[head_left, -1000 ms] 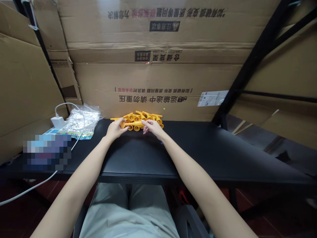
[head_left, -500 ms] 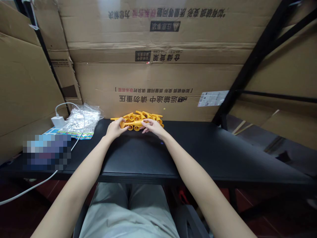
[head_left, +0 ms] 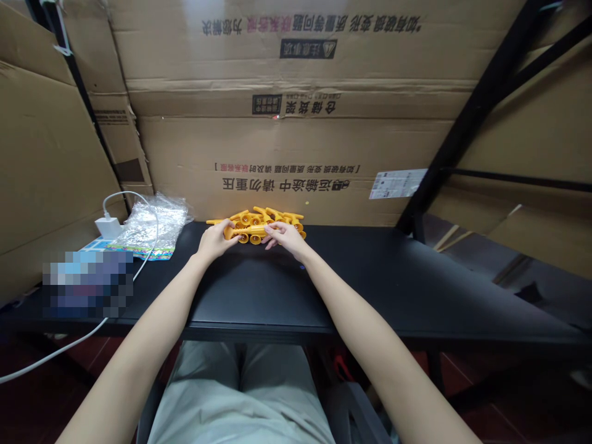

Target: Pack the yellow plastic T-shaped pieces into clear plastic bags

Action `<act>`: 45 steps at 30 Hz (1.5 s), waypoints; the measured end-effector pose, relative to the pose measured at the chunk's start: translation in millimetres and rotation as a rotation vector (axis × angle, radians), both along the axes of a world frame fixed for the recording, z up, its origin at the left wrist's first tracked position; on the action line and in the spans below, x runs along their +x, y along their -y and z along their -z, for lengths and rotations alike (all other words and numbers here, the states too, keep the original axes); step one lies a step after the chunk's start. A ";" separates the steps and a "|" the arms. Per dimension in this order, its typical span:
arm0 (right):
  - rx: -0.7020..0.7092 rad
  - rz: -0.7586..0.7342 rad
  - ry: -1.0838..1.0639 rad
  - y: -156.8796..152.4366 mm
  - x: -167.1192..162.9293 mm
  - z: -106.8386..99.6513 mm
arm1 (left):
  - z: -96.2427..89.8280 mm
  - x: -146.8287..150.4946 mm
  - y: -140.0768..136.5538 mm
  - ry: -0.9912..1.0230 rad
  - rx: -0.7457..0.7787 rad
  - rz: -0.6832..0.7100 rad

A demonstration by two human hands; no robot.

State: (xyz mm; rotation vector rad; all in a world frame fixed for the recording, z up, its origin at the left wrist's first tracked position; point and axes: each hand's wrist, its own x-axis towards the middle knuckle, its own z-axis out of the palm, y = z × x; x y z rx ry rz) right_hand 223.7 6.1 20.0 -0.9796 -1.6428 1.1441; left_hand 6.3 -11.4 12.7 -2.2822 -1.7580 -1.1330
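Observation:
A yellow toy trumpet (head_left: 255, 229) lies level between my two hands, its flared end to the left. My left hand (head_left: 216, 240) is closed around that flared end. At the other end, the fingers of my right hand (head_left: 287, 238) pinch the narrow part. Just behind and beneath it is a pile of several more yellow toy trumpets (head_left: 263, 213), many with their round bells facing me. My hands partly cover the pile, so some of the pieces are hidden.
The pile rests on a black tabletop (head_left: 370, 277) against an upright cardboard sheet (head_left: 296, 142). To the left are a clear plastic bag (head_left: 160, 222), a white charger (head_left: 109, 227) with its cable (head_left: 74, 342), and a blurred-out item (head_left: 87, 283). Black metal posts (head_left: 472, 111) frame the right side.
Hardly anything differs. The fingers of my right hand have shifted very slightly on the trumpet, while my left hand keeps its place.

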 end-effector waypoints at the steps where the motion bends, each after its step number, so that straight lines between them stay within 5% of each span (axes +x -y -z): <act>1: 0.001 0.002 -0.003 0.6 -0.2 -0.4 | 0.0 0.0 0.0 0.000 0.001 0.001; 37: -0.170 0.131 -0.120 10.9 -13.3 -5.4 | 3.7 -0.7 -2.8 -0.021 0.011 0.004; 45: -0.336 0.111 -0.314 7.0 -10.3 -10.2 | 12.0 -3.3 -6.3 0.094 0.012 0.175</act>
